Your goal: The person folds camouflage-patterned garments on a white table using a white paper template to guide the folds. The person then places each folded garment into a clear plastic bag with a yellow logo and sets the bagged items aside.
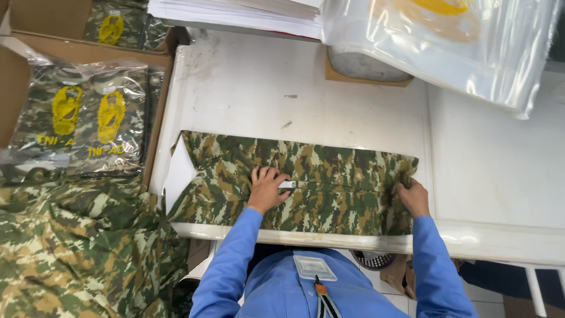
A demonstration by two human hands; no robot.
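Hands [268, 187] flat on camouflage cloth [329, 176]

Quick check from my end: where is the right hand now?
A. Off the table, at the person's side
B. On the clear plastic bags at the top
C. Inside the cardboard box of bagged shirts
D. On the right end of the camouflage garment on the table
D: the right hand grips the right edge of the camouflage garment spread on the white table, while the left hand presses near its middle.
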